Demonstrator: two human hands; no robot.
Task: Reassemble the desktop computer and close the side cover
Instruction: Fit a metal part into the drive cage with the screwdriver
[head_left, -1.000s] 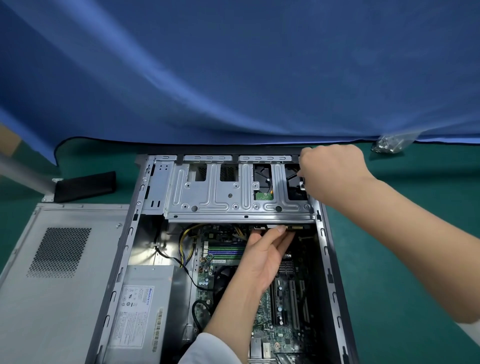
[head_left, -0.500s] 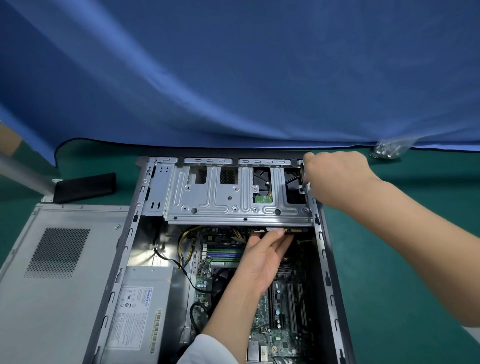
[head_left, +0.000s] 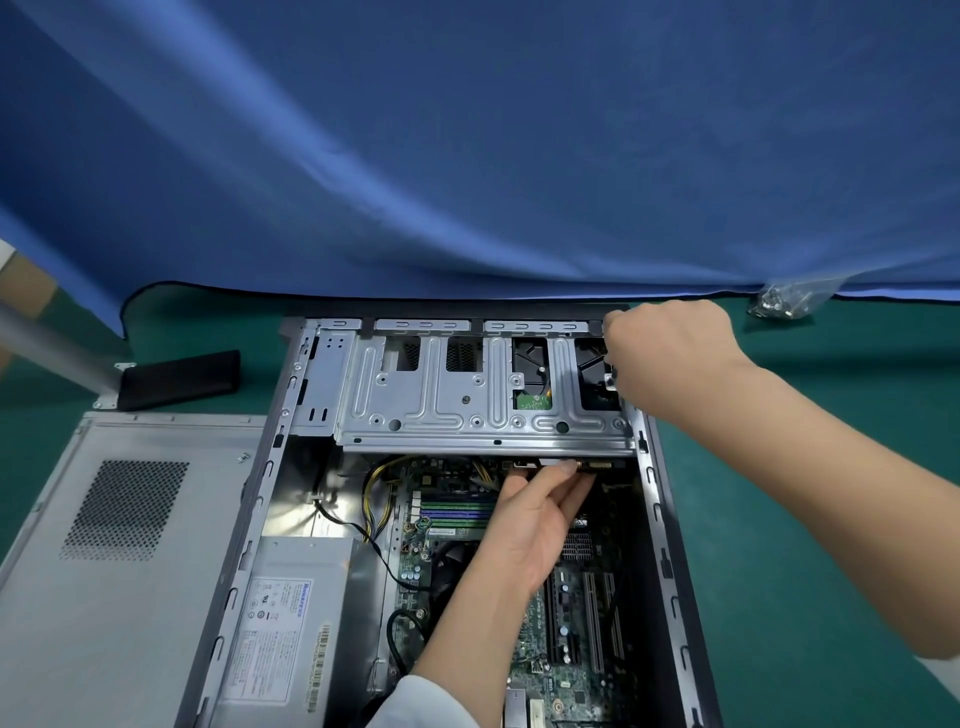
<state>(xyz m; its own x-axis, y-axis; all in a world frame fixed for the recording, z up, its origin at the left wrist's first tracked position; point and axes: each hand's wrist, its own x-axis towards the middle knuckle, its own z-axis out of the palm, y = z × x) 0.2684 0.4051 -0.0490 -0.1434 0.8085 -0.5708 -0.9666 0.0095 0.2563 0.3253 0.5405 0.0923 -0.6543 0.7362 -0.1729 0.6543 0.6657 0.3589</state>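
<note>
The open desktop case (head_left: 666, 558) lies on its side on the green mat. Across its far end sits a silver drive cage (head_left: 441, 405). My right hand (head_left: 670, 358) has its fingers curled over the cage's far right corner, by the case wall. My left hand (head_left: 540, 514) reaches in over the motherboard (head_left: 571, 639), and its straight fingers touch the underside of the cage's front edge, where a connector shows. What lies beneath the cage is hidden. The grey side cover (head_left: 130, 597) lies flat to the left of the case.
A power supply (head_left: 291, 623) fills the case's near left corner, with yellow and black cables (head_left: 374, 493) beside it. A black block (head_left: 182, 379) lies at the far left, and a bag of screws (head_left: 789, 301) at the far right. A blue cloth (head_left: 467, 156) hangs behind.
Both hands hold the same places on the cage. The view has dipped slightly.
</note>
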